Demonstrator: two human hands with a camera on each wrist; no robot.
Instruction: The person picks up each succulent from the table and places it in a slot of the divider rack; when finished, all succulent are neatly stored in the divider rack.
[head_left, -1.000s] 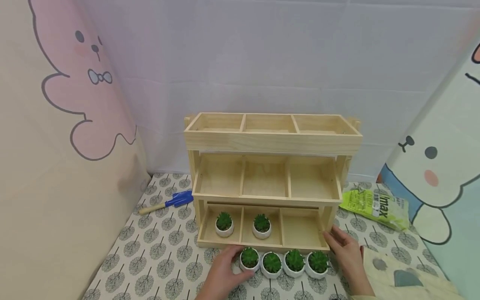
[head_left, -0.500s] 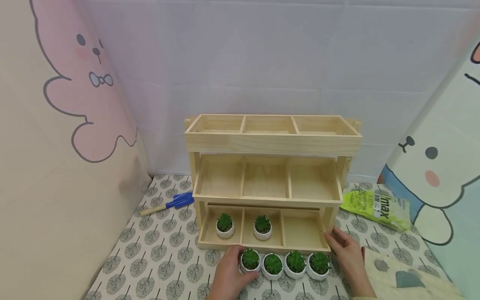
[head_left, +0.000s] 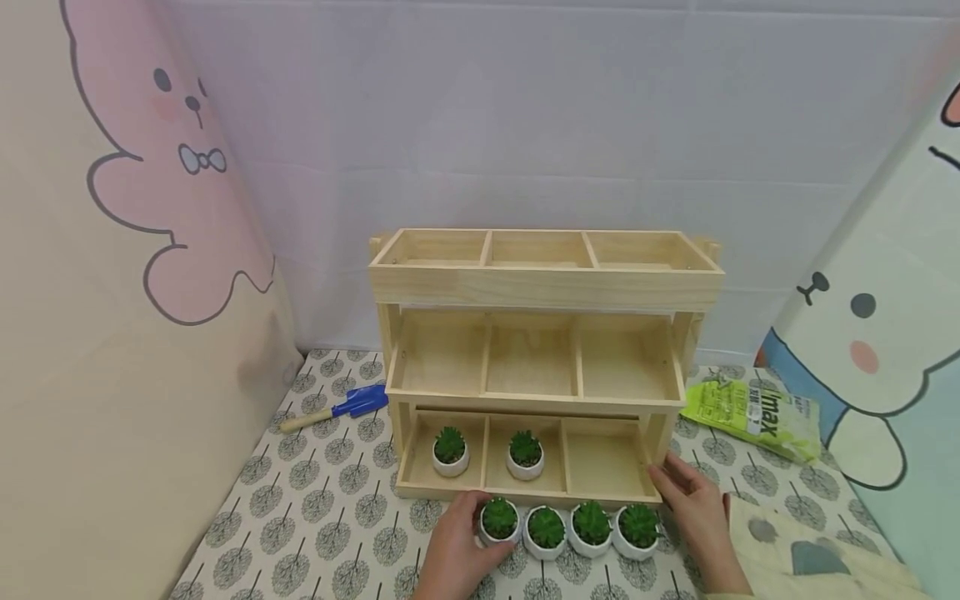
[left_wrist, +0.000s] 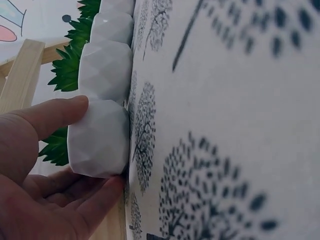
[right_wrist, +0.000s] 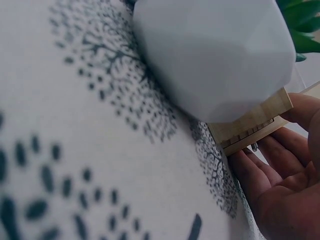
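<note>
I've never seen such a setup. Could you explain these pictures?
No robot here: a person works bare-handed. The wide picture is from a head-worn camera; the close-ups are from one on each wrist. On the patterned cloth stand a three-tier wooden shelf and a row of four potted plants; two more sit in the shelf's bottom tier. A blue trowel lies left, a green packet right. The left hand holds the leftmost pot of the row; the right hand grips the shelf's lower right end.

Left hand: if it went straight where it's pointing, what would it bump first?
Probably the shelf, at its bottom front edge, just past the pot that the left hand holds; how close they are, I can't tell.
</note>
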